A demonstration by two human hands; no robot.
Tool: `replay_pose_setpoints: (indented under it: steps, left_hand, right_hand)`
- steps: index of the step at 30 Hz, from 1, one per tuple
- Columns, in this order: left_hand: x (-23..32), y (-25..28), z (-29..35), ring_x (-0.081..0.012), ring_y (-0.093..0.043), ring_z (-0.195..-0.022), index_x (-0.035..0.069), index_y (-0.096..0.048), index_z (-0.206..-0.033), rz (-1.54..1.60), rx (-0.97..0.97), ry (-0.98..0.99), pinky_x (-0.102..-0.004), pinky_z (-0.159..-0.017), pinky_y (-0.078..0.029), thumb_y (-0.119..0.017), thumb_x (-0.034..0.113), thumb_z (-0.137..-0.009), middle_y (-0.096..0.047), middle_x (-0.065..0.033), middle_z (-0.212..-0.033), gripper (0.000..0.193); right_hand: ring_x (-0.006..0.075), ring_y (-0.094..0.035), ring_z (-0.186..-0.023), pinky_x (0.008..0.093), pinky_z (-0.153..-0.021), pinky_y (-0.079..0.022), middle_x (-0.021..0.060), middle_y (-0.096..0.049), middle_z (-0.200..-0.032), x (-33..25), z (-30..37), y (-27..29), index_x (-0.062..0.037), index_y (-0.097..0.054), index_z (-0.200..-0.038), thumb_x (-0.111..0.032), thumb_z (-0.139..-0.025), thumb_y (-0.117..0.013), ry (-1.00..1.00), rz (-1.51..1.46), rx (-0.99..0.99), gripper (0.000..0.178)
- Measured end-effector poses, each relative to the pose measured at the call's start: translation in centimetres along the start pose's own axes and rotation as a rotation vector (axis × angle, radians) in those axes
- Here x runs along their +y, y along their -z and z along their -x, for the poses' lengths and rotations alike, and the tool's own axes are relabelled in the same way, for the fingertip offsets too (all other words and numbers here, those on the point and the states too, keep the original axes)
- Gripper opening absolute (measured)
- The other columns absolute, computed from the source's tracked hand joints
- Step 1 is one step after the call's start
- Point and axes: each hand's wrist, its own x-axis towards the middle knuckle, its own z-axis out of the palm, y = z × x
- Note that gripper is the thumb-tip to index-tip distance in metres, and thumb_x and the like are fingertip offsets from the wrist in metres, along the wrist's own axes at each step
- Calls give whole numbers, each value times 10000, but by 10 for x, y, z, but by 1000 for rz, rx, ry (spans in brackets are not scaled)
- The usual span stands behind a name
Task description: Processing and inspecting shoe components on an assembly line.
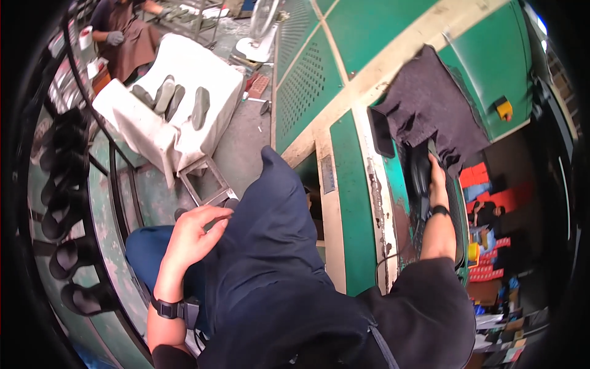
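My right hand reaches to the opening of a green machine, at the lower edge of a dark cloth curtain. Its fingers close around a narrow grey-green piece, perhaps part of a shoe; the cloth hides the rest of it. Beside that hand lies a glossy black, rounded form, whose kind I cannot make out. My left hand hovers over my lap by the dark blue apron, thumb and forefinger apart, with nothing visible between them. Its other fingers are loosely curled.
Several grey-green shoe-like pieces lie on a white-covered table at the far left. A rack of black shoes lines the left side. A co-worker sits beyond the table, near a white fan. The machine's green side stands close on my right.
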Motion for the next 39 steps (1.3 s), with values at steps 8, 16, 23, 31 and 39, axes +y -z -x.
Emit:
replay_pose_setpoints:
  steps: [8,16,23,31,39]
  left_hand:
    - [15,-34,-37,-183,-647,-1128,71,-581,-1408,371,-222,-287,-335,-964,-516,-683,114,-935,-678,-97,-1257,485]
    - [74,-83,-57,-297,-278,-1493,139,79,-1636,1110,-731,-170,-368,-1177,-286,-683,437,-941,-162,-229,-1659,1074]
    - [-54,-51,40,-209,-619,-1230,211,-103,-1647,1762,-43,586,-387,-1023,-511,-547,269,-1011,-491,-96,-1519,777]
    - [-80,-51,83,-193,-512,-1351,145,-164,-1638,1565,138,670,-361,-1096,-442,-551,279,-1009,-410,-84,-1584,751]
    - [-104,-22,7,-230,-240,-1524,66,-129,-1630,816,199,661,-356,-1205,-243,-566,339,-1005,-204,-109,-1677,809]
  right_hand:
    - [264,-458,-1395,400,-1179,-328,146,-470,-1528,-53,155,47,-21,-465,-1482,-439,-952,-620,336,-219,1,692]
    - [332,-456,-1402,476,-1204,-319,213,-524,-1464,-110,265,-90,35,-540,-1368,-304,-1022,-524,233,-1141,-1057,485]
    - [256,-676,-938,387,-888,-555,128,-703,-995,-9,360,-363,-22,-665,-1038,-258,-943,-612,-416,-680,-1263,260]
    - [257,-677,-878,389,-825,-577,116,-693,-940,10,408,-398,-28,-653,-970,-223,-927,-593,-782,-666,-1327,208]
    - [187,-655,-842,287,-775,-519,99,-700,-911,2,406,-415,13,-685,-931,-202,-939,-562,-334,-358,-1541,247]
